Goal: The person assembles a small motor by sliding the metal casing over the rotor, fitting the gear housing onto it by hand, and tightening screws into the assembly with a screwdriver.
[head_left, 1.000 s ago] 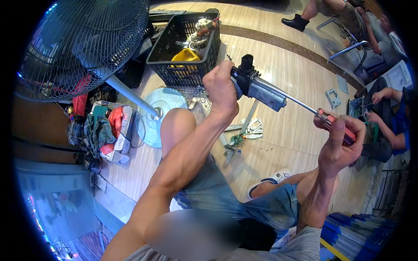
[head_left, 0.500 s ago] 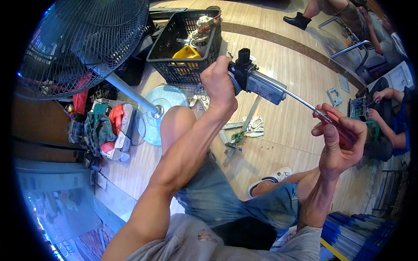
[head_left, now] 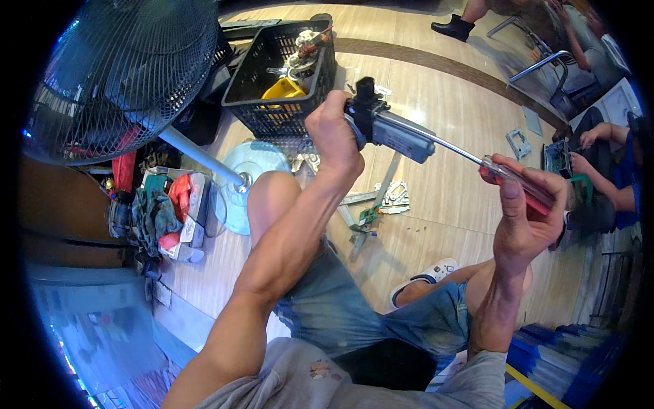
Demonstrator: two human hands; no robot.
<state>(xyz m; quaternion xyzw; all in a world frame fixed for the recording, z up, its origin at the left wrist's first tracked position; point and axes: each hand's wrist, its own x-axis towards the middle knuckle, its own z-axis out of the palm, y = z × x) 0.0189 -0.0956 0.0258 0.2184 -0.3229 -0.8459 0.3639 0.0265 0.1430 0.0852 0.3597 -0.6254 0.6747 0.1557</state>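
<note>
Since the earlier frame, both hands have shifted only slightly; grips unchanged. Left hand clenched around the near end of a grey box-shaped metal part with a black fitting on top, held raised above the wooden floor in front of the knees. Right hand grasping the red translucent handle of a screwdriver; its steel shaft runs up-left and meets the grey part's far end. Beyond the left hand: black plastic mesh basket holding a yellow item and metal pieces. Large black wire-guard floor fan at far left. Small metal brackets lie on the floor below the part.
</note>
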